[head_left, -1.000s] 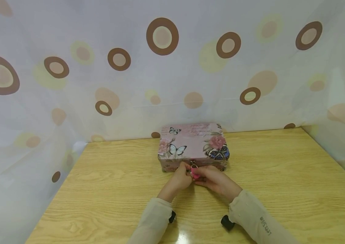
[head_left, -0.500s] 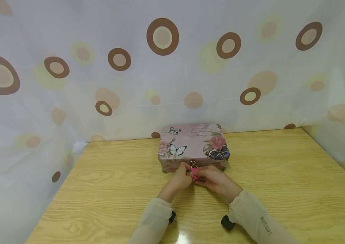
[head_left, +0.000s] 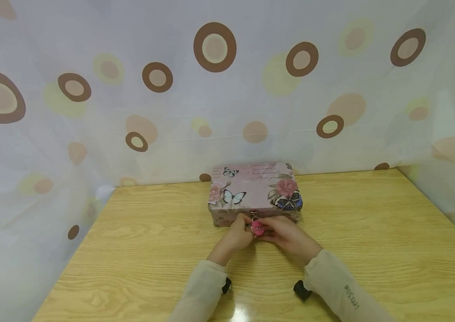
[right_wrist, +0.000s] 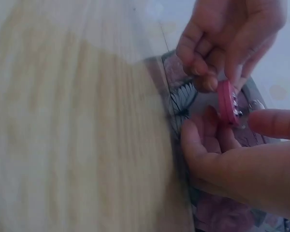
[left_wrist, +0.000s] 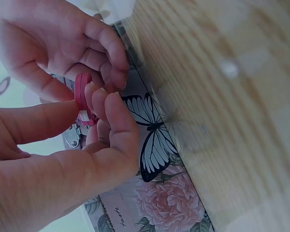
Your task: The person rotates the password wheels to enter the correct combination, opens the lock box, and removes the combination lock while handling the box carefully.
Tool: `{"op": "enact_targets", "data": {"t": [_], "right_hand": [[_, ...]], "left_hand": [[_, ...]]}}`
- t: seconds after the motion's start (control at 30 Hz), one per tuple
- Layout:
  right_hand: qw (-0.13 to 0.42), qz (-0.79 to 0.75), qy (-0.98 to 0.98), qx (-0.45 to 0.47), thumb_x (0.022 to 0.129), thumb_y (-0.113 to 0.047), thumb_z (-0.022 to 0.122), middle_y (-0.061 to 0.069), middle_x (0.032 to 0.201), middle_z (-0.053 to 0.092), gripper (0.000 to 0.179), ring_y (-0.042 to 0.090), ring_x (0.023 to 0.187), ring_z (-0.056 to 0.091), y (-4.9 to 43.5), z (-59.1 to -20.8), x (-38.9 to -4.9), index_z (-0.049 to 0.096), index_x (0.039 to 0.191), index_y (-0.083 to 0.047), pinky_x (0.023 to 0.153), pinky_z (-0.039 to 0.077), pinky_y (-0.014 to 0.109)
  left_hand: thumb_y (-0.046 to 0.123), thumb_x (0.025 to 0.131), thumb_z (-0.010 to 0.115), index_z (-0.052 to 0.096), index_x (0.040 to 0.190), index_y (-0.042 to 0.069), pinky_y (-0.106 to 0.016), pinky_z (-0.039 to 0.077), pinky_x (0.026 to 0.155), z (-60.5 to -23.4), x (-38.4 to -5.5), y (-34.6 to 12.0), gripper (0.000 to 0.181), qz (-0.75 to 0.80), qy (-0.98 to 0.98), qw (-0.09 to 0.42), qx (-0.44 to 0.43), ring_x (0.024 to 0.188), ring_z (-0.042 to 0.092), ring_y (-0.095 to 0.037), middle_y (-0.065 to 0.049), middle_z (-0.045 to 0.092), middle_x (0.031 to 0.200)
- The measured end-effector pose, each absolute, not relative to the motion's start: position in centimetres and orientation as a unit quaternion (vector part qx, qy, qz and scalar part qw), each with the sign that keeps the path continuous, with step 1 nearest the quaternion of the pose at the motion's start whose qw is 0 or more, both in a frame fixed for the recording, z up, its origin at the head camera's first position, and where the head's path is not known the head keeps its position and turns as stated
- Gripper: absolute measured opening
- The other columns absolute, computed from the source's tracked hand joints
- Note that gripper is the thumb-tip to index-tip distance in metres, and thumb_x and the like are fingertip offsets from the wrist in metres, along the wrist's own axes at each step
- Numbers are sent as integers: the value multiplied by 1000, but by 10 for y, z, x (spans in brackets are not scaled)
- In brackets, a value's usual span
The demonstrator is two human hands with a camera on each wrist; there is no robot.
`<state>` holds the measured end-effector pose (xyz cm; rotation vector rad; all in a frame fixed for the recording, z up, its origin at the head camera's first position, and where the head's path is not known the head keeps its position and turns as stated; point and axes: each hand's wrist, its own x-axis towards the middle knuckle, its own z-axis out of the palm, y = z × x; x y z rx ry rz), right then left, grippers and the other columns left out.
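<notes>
A pink combination padlock (head_left: 257, 227) hangs at the metal clasp (head_left: 254, 213) on the front of a pink tin box (head_left: 251, 183) printed with butterflies and roses. Its number dials face up in the head view. My left hand (head_left: 238, 232) pinches the padlock's left edge between thumb and fingers; the left wrist view shows this grip (left_wrist: 106, 130) closely. From the right, my right hand (head_left: 287, 235) holds the padlock with curled fingers (right_wrist: 203, 140) behind it and the thumb near its dial side. Whether the shackle is locked cannot be told.
The box stands on a wooden table (head_left: 150, 250), near its back edge. A white curtain (head_left: 179, 112) with brown and peach circles surrounds the table at the back and sides. A black strap piece (head_left: 301, 290) shows under the right sleeve.
My right thumb has slid off the padlock's face, uncovering the dials, and the right hand has shifted slightly up and right. The left hand and box stay in place.
</notes>
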<state>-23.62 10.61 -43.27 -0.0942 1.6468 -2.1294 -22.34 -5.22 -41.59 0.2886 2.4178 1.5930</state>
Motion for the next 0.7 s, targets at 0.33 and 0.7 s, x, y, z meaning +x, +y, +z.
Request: {"op": "enact_targets", "data": {"t": [0.33, 0.7], "right_hand": [[242, -682, 689, -39, 95, -3, 49, 3, 80, 65, 33, 13, 76, 62, 120, -429, -245, 50, 117, 21, 75, 53, 27], [256, -696, 670, -38, 95, -2, 50, 5, 83, 66, 36, 14, 77, 62, 118, -428, -241, 47, 120, 23, 77, 53, 29]], "left_hand": [[-17, 83, 45, 41, 106, -7, -21, 36, 60, -418, -224, -52, 25, 569, 809, 124, 85, 70, 47, -15, -9, 48, 77], [-17, 82, 43, 41, 107, -8, -20, 34, 59, -418, -225, -52, 27, 564, 811, 127, 87, 66, 44, -12, -10, 50, 75]]}}
